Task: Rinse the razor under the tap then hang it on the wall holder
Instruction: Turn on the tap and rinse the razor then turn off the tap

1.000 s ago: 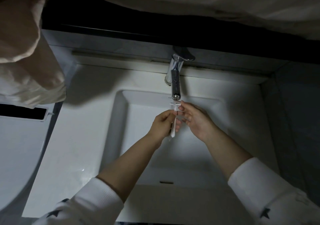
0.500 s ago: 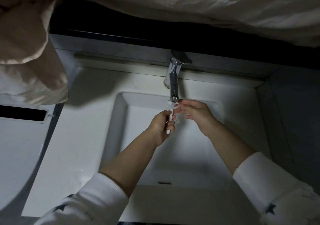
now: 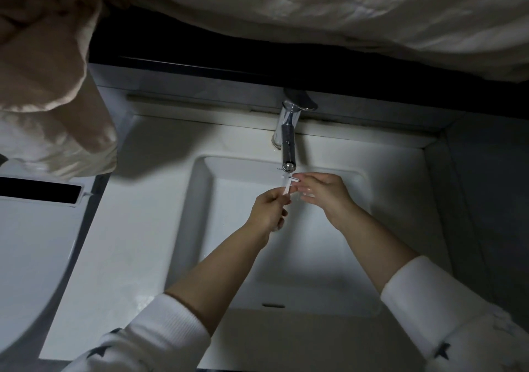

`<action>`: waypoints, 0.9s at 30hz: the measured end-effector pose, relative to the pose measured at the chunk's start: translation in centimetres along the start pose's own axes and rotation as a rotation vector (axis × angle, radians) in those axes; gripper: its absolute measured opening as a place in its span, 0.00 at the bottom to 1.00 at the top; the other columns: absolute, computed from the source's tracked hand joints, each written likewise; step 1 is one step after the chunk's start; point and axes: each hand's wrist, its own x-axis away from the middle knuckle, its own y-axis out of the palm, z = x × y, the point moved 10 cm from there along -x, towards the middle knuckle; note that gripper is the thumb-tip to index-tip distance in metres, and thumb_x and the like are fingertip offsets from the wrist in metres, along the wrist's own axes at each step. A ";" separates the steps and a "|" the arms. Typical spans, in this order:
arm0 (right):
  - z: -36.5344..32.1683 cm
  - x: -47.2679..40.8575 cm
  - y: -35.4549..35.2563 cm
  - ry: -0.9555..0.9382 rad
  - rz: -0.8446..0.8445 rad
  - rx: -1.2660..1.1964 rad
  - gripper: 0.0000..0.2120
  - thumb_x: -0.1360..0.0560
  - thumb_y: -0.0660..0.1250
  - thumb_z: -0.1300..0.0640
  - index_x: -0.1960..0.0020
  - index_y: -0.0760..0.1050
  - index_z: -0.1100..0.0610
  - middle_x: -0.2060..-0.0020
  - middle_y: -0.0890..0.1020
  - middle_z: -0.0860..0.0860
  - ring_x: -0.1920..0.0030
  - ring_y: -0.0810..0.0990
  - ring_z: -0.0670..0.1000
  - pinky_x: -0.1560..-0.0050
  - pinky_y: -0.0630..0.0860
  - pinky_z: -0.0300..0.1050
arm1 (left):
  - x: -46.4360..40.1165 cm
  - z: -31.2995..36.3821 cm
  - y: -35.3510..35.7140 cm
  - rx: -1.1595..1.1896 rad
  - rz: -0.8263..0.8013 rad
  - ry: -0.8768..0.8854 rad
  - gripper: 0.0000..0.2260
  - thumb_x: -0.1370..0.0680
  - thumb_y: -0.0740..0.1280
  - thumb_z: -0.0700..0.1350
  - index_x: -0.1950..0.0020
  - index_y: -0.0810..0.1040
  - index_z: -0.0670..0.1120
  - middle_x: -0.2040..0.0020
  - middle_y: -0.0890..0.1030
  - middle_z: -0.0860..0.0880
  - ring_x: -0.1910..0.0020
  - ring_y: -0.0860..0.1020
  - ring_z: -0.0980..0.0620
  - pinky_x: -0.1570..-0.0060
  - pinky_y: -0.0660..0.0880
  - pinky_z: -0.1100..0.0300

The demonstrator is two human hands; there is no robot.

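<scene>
A white disposable razor stands head-up just below the spout of the chrome tap, over the white basin. My left hand is closed around its handle from below. My right hand is beside it on the right, fingers stretched out, with the fingertips touching the razor head. Whether water runs from the spout is too dim to tell. No wall holder is in view.
A toilet lid lies at the left, beside the sink counter. Beige towels hang over the upper left. Pale cloth overhangs the whole top. A dark wall bounds the right side.
My left hand has slid the razor up closer to the spout. My right hand's fingers have shifted onto the razor head. The camera has tilted slightly.
</scene>
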 end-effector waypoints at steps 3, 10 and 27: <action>-0.3 0.3 0.4 -0.035 -0.014 0.003 0.06 0.23 0.69 0.60 0.49 0.84 0.59 0.58 0.86 0.53 0.55 0.85 0.47 0.44 0.78 0.49 | 0.1 0.4 -0.2 -0.045 0.014 0.061 0.11 0.21 0.62 0.41 0.42 0.81 0.45 0.63 0.76 0.50 0.71 0.71 0.53 0.71 0.67 0.64; -0.5 0.4 1.0 -0.077 -0.058 -0.028 0.07 0.22 0.68 0.60 0.54 0.83 0.51 0.59 0.86 0.49 0.54 0.83 0.47 0.44 0.76 0.45 | -0.3 1.3 -1.0 -0.054 0.028 0.195 0.11 0.22 0.64 0.42 0.43 0.83 0.47 0.59 0.81 0.48 0.59 0.79 0.50 0.64 0.73 0.62; -0.2 0.5 0.3 -0.007 -0.013 -0.076 0.10 0.24 0.64 0.64 0.55 0.83 0.54 0.54 0.84 0.53 0.50 0.82 0.53 0.42 0.75 0.49 | -2.1 4.4 -1.2 -0.347 -0.018 0.288 0.09 0.24 0.68 0.40 0.46 0.84 0.43 0.64 0.79 0.53 0.77 0.73 0.67 0.73 0.66 0.77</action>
